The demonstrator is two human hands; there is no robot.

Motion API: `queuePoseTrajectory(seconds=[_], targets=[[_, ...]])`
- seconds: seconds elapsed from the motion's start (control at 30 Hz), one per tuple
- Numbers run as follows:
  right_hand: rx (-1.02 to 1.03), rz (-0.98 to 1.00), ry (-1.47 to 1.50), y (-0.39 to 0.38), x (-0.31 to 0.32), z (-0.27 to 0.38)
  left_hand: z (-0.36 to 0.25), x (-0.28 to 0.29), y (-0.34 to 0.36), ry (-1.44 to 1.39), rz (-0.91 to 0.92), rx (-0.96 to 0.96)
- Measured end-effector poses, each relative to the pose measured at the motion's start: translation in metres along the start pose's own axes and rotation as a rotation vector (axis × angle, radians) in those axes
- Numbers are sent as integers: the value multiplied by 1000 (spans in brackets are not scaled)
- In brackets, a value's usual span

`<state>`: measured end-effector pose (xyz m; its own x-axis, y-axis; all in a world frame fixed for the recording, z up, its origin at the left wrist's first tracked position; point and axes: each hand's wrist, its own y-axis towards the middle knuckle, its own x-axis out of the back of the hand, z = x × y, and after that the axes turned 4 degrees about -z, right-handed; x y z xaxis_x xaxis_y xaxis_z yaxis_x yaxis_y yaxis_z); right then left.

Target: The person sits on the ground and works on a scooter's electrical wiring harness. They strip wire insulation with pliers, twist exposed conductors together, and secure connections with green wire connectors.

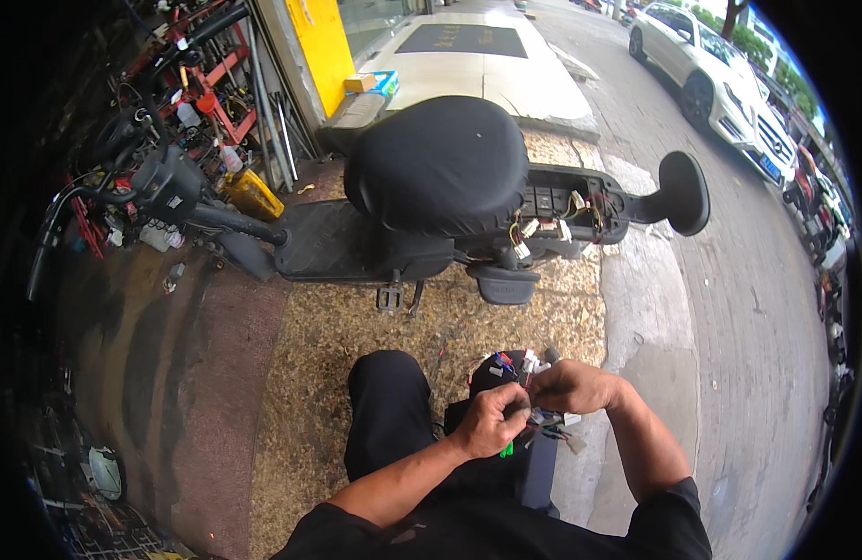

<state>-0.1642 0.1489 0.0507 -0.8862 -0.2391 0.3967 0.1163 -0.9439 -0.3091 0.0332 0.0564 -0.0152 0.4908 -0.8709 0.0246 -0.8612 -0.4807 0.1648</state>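
Over my right thigh, my left hand (494,418) is closed in a pinch, its fingertips meeting those of my right hand (573,386). The right hand's fingers are curled and closed too. Around them spreads a bundle of wires with connector plugs (569,420) in white, red, blue and green. What exactly sits between the fingertips is too small to make out. Ahead stands a black electric scooter (333,243), its seat (437,163) on top. At its open rear section, loose white connectors (534,227) hang on thin wires.
Red racks (230,84) with tools and a yellow jug (254,193) are at the far left. A small box (360,82) lies by the yellow pillar. On the road at the right stands a white car (716,79). The scooter's pedal (389,297) juts toward me.
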Motion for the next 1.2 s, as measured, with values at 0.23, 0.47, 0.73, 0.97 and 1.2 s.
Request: queuePoseTrajectory(seconds=[0.23,0.47,0.73,0.97,1.2], targets=[[-62,321,220,9,-11,-40,-3,12,-12,78,67,-167],[-425,268,1023,9,-41,-67,-10,25,-20,144,26,-330],[-422,261,838,48,-58,-50,-8,47,-37,196,-50,-368],[-400,274,751,60,-57,-39,-2,59,-46,122,-55,-306],[-389,255,737,62,-55,-43,2,58,-45,94,-68,-292]])
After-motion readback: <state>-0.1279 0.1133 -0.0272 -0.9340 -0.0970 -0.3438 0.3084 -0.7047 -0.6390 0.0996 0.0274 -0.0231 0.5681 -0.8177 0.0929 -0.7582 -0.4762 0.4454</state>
